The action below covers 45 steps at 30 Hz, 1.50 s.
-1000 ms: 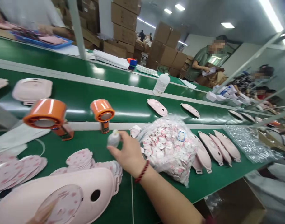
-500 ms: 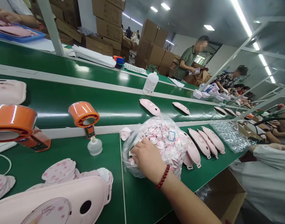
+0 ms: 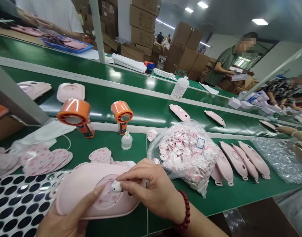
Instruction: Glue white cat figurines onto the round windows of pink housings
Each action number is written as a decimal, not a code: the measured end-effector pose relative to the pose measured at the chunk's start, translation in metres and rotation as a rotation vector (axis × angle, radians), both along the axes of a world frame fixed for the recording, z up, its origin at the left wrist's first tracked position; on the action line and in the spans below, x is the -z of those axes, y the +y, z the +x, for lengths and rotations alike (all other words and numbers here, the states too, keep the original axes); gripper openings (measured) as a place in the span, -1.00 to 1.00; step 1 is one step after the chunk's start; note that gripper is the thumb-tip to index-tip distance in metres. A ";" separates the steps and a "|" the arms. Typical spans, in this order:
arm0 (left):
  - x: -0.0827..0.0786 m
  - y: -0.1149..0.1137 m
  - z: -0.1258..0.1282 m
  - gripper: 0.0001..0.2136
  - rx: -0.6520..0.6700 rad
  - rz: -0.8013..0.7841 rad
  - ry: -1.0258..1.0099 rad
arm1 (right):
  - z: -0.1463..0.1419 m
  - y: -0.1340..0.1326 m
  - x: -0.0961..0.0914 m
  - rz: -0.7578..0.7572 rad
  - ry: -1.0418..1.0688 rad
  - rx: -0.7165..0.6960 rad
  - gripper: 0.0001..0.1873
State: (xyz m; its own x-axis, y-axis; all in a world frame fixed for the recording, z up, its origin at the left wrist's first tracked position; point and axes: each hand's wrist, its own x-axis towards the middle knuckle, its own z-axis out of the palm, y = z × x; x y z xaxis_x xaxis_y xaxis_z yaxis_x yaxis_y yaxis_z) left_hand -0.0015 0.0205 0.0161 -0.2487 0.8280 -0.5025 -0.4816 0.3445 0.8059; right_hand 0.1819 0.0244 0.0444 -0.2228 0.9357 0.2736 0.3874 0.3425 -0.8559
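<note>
My left hand (image 3: 64, 217) is low in view, holding a pale pink oval plastic case (image 3: 96, 197) from beneath, its thumb across the case's face. A round pink patterned disc (image 3: 107, 194) lies on that case. My right hand (image 3: 151, 191), wearing a red bead bracelet, pinches a small white cat-face piece (image 3: 116, 186) between its fingertips, touching or almost touching the disc. A clear plastic bag (image 3: 183, 154) full of similar white-and-pink pieces lies just beyond my right hand, apart from it.
Pink disc stacks (image 3: 42, 161) and a black-dotted sheet (image 3: 19, 204) lie left. Orange tape dispensers (image 3: 75, 113) and a small bottle (image 3: 126, 141) stand ahead. Pink cases (image 3: 245, 161) and bubble wrap (image 3: 277, 161) lie right on the green belt (image 3: 240, 189). A co-worker's arm (image 3: 286, 130) reaches in.
My right hand has moved from the bag to the pink case, now pinching a small white piece. My left hand has come into view holding the case. The view has shifted.
</note>
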 end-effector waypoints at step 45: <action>-0.008 -0.017 0.007 -0.38 0.005 0.047 0.072 | -0.021 -0.014 0.032 -0.074 -0.107 0.133 -0.50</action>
